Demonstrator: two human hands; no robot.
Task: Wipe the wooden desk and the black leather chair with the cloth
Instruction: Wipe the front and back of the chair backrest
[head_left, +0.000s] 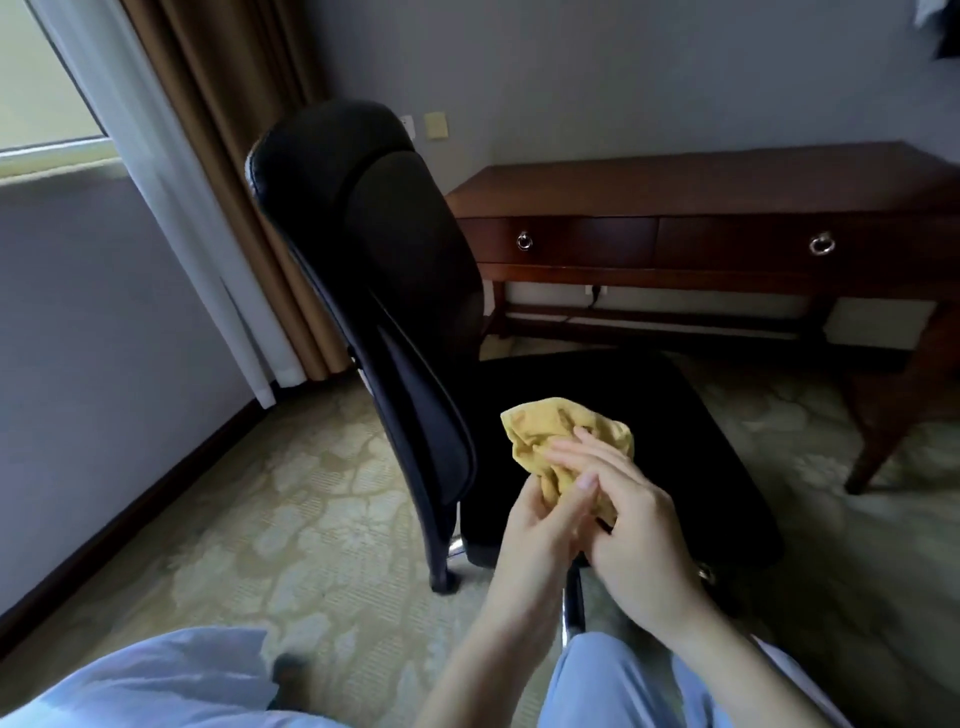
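1. Nearest the camera, the person's pale blue clothing (156, 680) fills the bottom edge, on the near side of the chair (363, 249).
2. Above the near edge of the chair's seat (675, 415), both hands hold the yellow cloth (545, 431). The left hand (530, 525) is clenched on its lower folds from underneath; the right hand (634, 535) lies over it, fingers (576, 452) spread flat across the bunched fabric, gripping it too.
3. Most of the cloth sticks out past the fingertips, towards the chair's backrest, as a loose wad. It appears to hover over the seat rather than press on it; contact cannot be told.
4. Risk, as a judgement: the cloth is crumpled, so a wipe would meet the leather with only a small lump, and loose folds could slip out of the grip or drag. Regathering it into a flat pad would help.
5. Another risk: the chair stands on a wheeled base, so a hard push on the seat or backrest could roll or swivel it away.
6. Beyond the chair, against the wall, stands the desk (727, 176), well apart from the cloth.
7. Left of the chair, the curtain (223, 104) hangs to the carpet (291, 519).
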